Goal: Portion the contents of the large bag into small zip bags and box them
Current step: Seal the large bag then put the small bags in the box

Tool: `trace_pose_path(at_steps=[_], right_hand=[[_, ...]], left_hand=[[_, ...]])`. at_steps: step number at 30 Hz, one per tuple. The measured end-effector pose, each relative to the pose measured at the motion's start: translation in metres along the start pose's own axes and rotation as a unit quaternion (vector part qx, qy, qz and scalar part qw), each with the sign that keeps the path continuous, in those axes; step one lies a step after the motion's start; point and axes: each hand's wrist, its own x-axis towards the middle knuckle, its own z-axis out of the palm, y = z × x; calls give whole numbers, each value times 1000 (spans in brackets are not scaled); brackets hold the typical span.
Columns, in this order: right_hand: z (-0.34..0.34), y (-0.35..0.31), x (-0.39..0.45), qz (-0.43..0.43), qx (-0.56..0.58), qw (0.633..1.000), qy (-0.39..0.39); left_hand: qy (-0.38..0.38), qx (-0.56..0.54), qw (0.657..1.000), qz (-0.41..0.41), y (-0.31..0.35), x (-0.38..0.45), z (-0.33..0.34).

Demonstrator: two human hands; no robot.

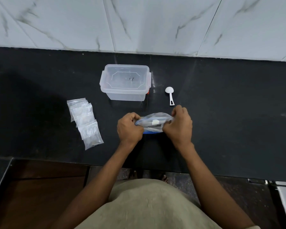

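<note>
At the centre of the frame, the left hand [129,128] and right hand [178,123] each pinch one end of the large bag [153,122], clenched on its top edge above the black counter [229,113]. Small zip bags [86,121] lie at left; a lidded clear box [125,81] and white scoop [170,95] sit above.

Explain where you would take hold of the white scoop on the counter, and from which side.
Grip the white scoop by its flat handle, the end nearest the person, coming from above with the right hand, which is closest. The handle points toward the counter's front edge with bare counter on both sides; the round bowl at the far end is probably harder to pinch.
</note>
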Motion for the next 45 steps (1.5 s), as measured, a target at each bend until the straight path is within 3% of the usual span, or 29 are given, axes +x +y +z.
trace_pose_path(at_steps=[5,8,13,16,20,24,27,31,36,39,41,45], right_hand=[[10,3,-10,-37,-55,997,-37],[14,2,-16,-128,-77,986,-78],[16,-1,-13,-224,-111,968,-19],[15,-3,-9,-178,-108,978,16],[18,3,-1,-64,-97,992,42],[13,9,-1,-109,-64,991,46],[9,10,-2,-191,-39,981,-10],[4,15,-2,-236,-50,964,-116],[-8,13,4,-127,46,953,-272],[-23,10,8,-52,74,928,-362],[-27,8,8,-33,16,938,-345],[-22,5,3,-38,-112,981,-155]], left_hand=[[45,46,998,-26,3,-1,3],[33,55,997,-39,5,-1,3],[15,23,1000,-10,4,0,7],[-29,2,999,29,8,-1,7],[-245,-20,968,48,17,-7,9],[-208,22,976,54,17,-9,13],[-165,20,984,59,17,-7,12],[-199,11,977,82,16,-2,8],[-165,-6,985,54,12,0,11],[-126,45,989,55,22,-3,9],[-103,89,989,63,27,-7,7],[-89,107,988,70,25,-14,10]])
